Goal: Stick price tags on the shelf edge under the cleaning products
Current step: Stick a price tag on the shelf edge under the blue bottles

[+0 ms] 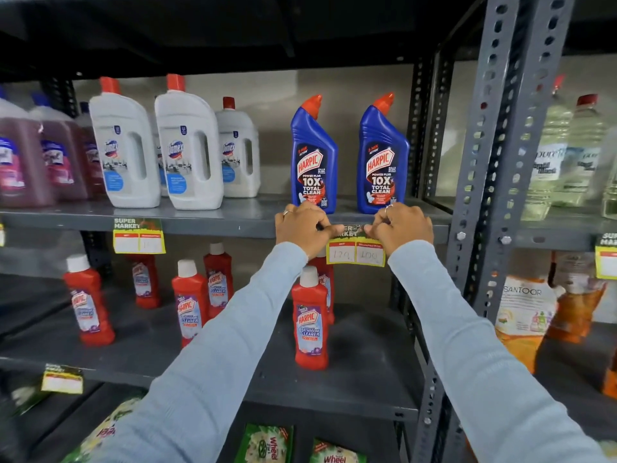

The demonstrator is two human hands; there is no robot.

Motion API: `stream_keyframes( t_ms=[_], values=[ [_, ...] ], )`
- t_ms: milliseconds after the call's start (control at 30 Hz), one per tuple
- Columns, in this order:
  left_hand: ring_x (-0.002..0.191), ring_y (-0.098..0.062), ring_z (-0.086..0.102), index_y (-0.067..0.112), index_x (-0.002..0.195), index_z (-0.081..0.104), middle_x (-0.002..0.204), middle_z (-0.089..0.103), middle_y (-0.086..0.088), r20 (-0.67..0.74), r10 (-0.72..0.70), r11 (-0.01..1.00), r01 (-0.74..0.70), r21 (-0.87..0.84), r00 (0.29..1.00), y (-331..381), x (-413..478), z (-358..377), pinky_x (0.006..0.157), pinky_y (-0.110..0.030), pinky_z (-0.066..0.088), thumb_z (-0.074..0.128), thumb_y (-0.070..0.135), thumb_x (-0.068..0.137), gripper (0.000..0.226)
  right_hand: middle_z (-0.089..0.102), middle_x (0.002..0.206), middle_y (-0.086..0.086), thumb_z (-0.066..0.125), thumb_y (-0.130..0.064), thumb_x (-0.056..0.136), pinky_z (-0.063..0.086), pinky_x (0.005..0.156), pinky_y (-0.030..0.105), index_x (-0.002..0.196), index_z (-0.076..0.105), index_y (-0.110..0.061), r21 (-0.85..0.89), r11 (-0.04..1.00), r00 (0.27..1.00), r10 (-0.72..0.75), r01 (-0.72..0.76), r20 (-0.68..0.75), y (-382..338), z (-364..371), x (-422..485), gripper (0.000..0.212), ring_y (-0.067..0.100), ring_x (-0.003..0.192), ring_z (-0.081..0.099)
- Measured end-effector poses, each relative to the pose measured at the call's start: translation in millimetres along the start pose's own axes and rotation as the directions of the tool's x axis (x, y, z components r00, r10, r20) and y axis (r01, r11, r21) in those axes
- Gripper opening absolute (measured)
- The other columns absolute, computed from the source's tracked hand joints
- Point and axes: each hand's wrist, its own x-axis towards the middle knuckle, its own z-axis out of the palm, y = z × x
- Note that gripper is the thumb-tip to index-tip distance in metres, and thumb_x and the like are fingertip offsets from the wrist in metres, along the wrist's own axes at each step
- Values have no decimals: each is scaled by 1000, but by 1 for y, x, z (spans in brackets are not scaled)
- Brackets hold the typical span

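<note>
A yellow price tag (356, 251) with "120" and "100" written on it hangs on the grey shelf edge (233, 224), right below two blue Harpic bottles (314, 158). My left hand (302, 228) presses the tag's top left corner against the edge. My right hand (399, 230) presses its top right corner. Both hands have their fingers curled onto the tag's dark upper strip, which they partly hide. Another yellow price tag (139, 236) is stuck on the same edge under the white Domex bottles (187, 145).
Purple-labelled bottles (23, 162) stand at far left. Red Harpic bathroom cleaner bottles (310, 319) fill the shelf below. A perforated grey upright (494, 168) borders the bay on the right, with clear bottles (554, 152) and a Santoor pouch (524, 315) beyond it. Another tag (62, 379) hangs lower left.
</note>
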Motion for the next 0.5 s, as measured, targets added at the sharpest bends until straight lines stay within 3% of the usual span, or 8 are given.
stream_keyframes(
  t_ms=[267, 400, 500],
  values=[
    [104, -16, 48, 24, 72, 49, 99, 60, 4, -135, -2, 992, -16, -129, 991, -7, -3, 8, 84, -32, 32, 67, 53, 73, 34, 67, 92, 0, 67, -45, 72, 46, 83, 37, 76, 62, -23, 32, 999, 989, -29, 34, -146, 7, 13, -3, 23, 20, 92, 53],
    [103, -13, 48, 29, 89, 48, 106, 62, 5, -184, 28, 981, -62, -182, 983, -10, -6, 10, 86, -33, 33, 72, 45, 73, 33, 63, 90, -3, 68, -62, 61, 48, 78, 36, 85, 54, -26, 64, 997, 981, -23, 36, -192, 9, 18, -5, 45, 20, 94, 53],
    [104, -13, 49, 29, 91, 57, 106, 65, 5, -234, 61, 977, -106, -184, 970, -12, -8, 15, 85, -34, 30, 72, 39, 74, 25, 66, 99, 1, 66, -66, 60, 44, 85, 39, 92, 57, -25, 2, 999, 975, -47, 49, -216, 7, 23, -3, 54, 24, 99, 53]
  ],
)
